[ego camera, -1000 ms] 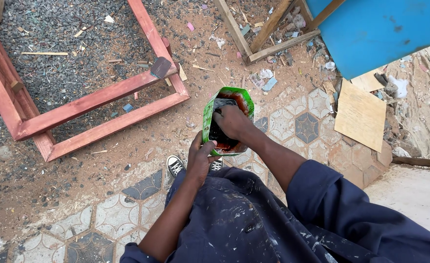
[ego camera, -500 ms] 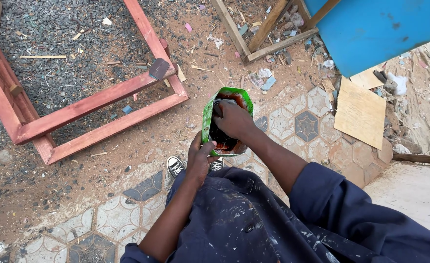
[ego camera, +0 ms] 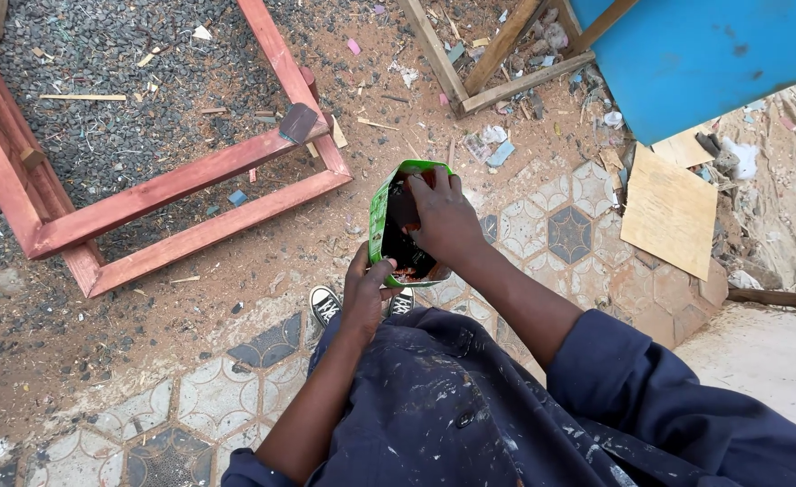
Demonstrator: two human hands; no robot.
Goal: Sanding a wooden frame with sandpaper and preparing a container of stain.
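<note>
Since a second ago little has shifted: the right hand (ego camera: 443, 216) remains over the mouth of the green bag (ego camera: 381, 225), its fingers now seeming a touch deeper among the dark contents, so the rummaging looks unfinished. Whether those fingers are pinched on anything inside cannot be told. The left hand (ego camera: 364, 293) stays clamped on the bag's lower edge, holding it up in front of the person's paint-flecked navy overalls (ego camera: 452, 397), just above a black-and-white shoe (ego camera: 325, 304) on the patterned tiles (ego camera: 569, 234). The bag is a soft, glossy green pouch, open at the top. Farther out lie a red wooden frame (ego camera: 181, 180) on gravel, a flat square of plywood (ego camera: 670, 209) to the right, and a blue panel (ego camera: 713, 54) at the far corner
</note>
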